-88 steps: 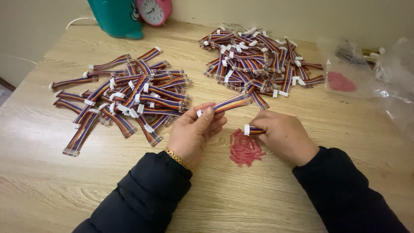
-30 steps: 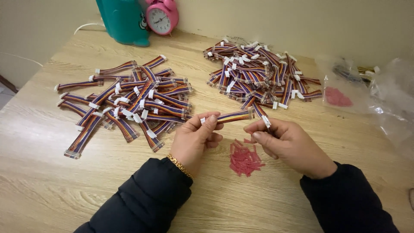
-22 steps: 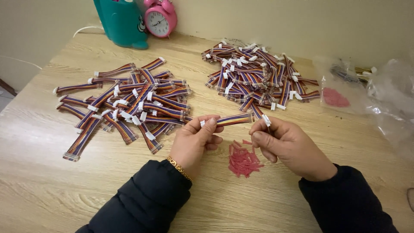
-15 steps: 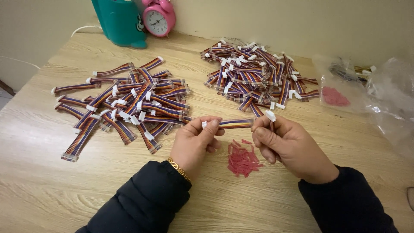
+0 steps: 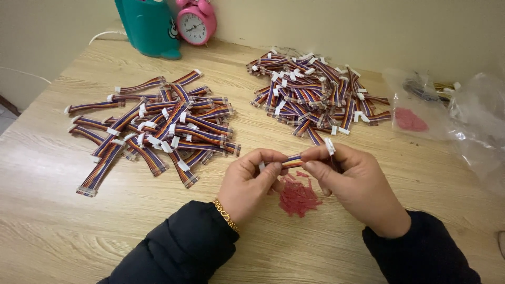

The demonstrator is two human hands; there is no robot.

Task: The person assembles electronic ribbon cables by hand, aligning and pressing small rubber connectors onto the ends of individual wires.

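1. Nearest the camera: two dark sleeves, with a gold chain bracelet (image 5: 226,215) on the left wrist.
2. Left hand (image 5: 251,181): its grip is pinched narrow on one end of a short rainbow ribbon cable (image 5: 292,160), thumb and forefinger on the white connector at that end.
3. Right hand (image 5: 352,181): its grip is closed on the other end of the same cable. A white connector (image 5: 330,145) sticks up above the fingers at about 11 o'clock from the knuckles.
4. The cable is held level, clear of the desk (image 5: 79,231), between the two hands and right above a small heap of red scraps (image 5: 298,195).
5. At 10 o'clock from the hands: a loose spread pile of cables (image 5: 158,129), lying flat.
6. At 12 to 1 o'clock: a second pile of cables (image 5: 310,97), denser and more tangled.
7. At 2 o'clock, well apart: clear plastic bags (image 5: 468,121), one with more red bits inside.
8. Far edge, at 11 o'clock: a teal container (image 5: 147,26) with a pink alarm clock (image 5: 195,23) just beside it.
9. Risks, as judgement:
   - Pulling the ends apart too hard could drag wires out of a connector.
   - A slack pinch could drop the cable into the red scraps, and bits might cling to it.
   - The piles sit near each other, so a careless set-down could mix them.
   - A sleeve sweeping across could scatter the scraps.
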